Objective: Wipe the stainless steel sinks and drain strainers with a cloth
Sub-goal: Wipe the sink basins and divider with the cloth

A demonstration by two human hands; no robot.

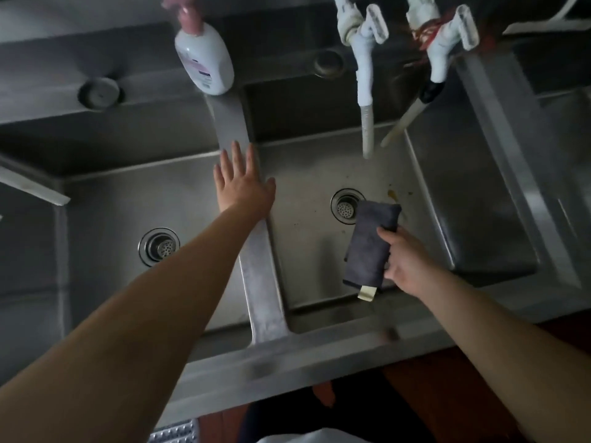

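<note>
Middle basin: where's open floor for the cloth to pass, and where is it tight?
Open: the middle basin floor between the divider and the drain strainer, down to the front wall. The left basin floor around its strainer is also bare. Tight: under the two taps, where yellow stains lie. The right hand grips the cloth beside the strainer; the left hand rests flat on the divider.

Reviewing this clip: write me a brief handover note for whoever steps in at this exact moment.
Left hand: open, flat on the divider between the basins.
Right hand: holds the folded grey cloth over the middle sink, beside its drain strainer.
Done: cannot tell; yellowish specks remain near that strainer.
Left: wipe the middle sink and strainer, then the left sink and left strainer.
</note>
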